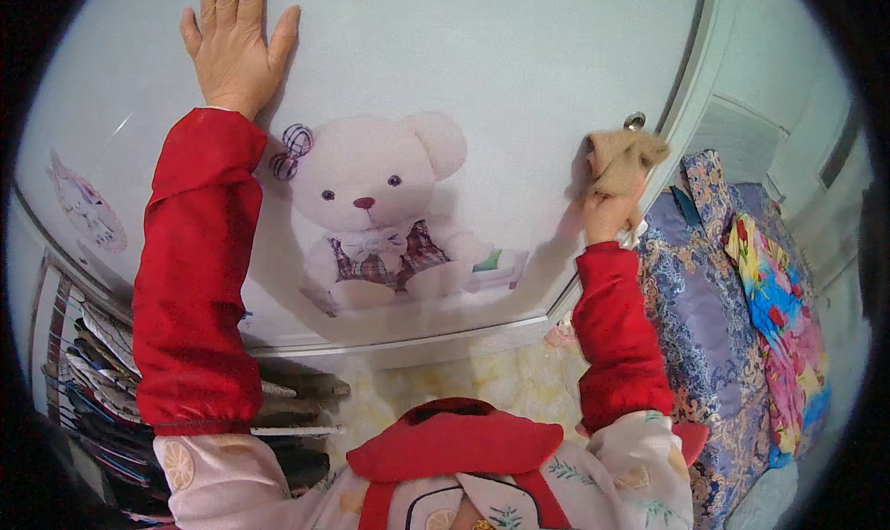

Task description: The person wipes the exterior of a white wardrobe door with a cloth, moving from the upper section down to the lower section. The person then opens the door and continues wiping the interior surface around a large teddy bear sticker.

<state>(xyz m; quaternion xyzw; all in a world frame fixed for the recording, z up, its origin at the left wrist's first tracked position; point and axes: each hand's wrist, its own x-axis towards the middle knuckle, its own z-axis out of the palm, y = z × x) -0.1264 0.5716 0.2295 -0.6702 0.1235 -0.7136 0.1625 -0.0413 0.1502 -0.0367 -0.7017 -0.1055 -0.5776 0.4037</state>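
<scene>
My left hand [236, 57] lies flat against a white panel [500, 57], fingers spread and pointing up; its fingertips reach the top edge of the view. A bunched tan cloth [619, 162] is in my right hand [606, 216], held near the panel's right edge. Just above the cloth a round metal fitting [634, 121] sits on the panel, partly covered. Between my arms the panel carries a printed picture of a teddy bear [375, 203] in a plaid outfit. Red sleeve covers [201, 273] enclose both forearms.
On the right, bedding with a blue floral pattern [716, 307] has a bright flowered cloth [775, 321] on it. A rack [55, 321] with shoe-like items stands at the lower left. Pale yellow patterned floor [431, 384] shows below the panel's bottom frame [417, 342].
</scene>
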